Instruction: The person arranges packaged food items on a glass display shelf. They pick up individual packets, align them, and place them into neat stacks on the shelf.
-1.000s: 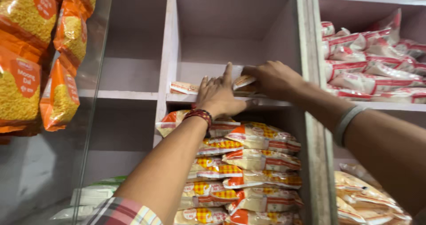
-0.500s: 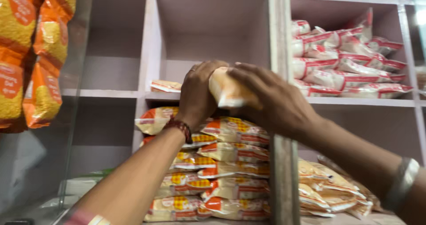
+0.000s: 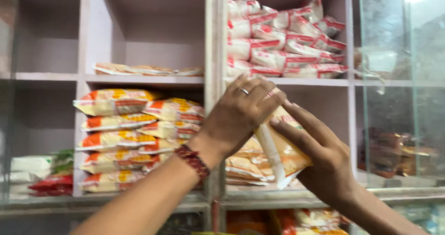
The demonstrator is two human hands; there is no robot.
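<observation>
Both my hands hold one flat yellow-and-white snack packet (image 3: 282, 144) in front of the shelf unit. My left hand (image 3: 236, 117), with a ring and a red thread wristband, grips the packet's top from the left. My right hand (image 3: 320, 156) clasps its lower right side, fingers spread along the face. The packet is tilted, with its lower end pointing down and to the right. Behind it lies a low pile of similar packets (image 3: 243, 165) in the lower middle compartment.
A tall stack of orange-yellow packets (image 3: 134, 137) fills the lower left compartment. Flat packets (image 3: 148, 70) lie on the shelf above. White-and-red packets (image 3: 282, 35) fill the upper right compartment. A glass panel (image 3: 398, 91) stands at right. The white upright divider (image 3: 214, 40) runs between compartments.
My hands have pulled the packet away from the upper shelf and moved it right and down, in front of the lower middle compartment. The view has shifted right.
</observation>
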